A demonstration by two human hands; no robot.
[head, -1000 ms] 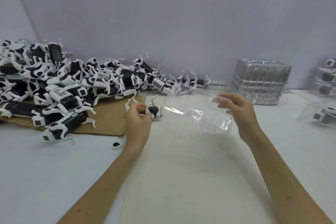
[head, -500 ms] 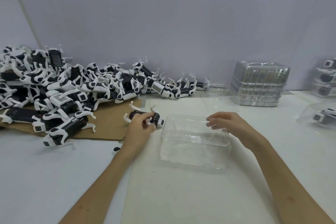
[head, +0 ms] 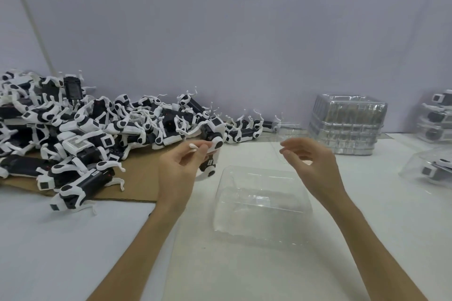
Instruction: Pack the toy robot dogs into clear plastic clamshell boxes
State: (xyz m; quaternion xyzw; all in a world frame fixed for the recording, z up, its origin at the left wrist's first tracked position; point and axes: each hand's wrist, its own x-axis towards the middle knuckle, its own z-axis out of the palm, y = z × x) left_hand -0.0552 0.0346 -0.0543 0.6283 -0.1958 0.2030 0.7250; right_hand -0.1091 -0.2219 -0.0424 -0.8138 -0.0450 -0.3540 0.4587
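Observation:
My left hand pinches a black-and-white toy robot dog and holds it lifted just left of the far left corner of a clear plastic clamshell box. The box lies open on the white table in front of me, and nothing is inside it. My right hand hovers over the box's far right corner with loosely curled fingers and holds nothing. A large pile of toy robot dogs lies at the left.
The pile sits on brown cardboard against the wall. A stack of clear clamshell boxes stands at the back right. Boxes with dogs inside lie at the far right edge.
The clear box was set down on the table and my right hand let go and rose above it. My left hand lifted the toy dog off the table.

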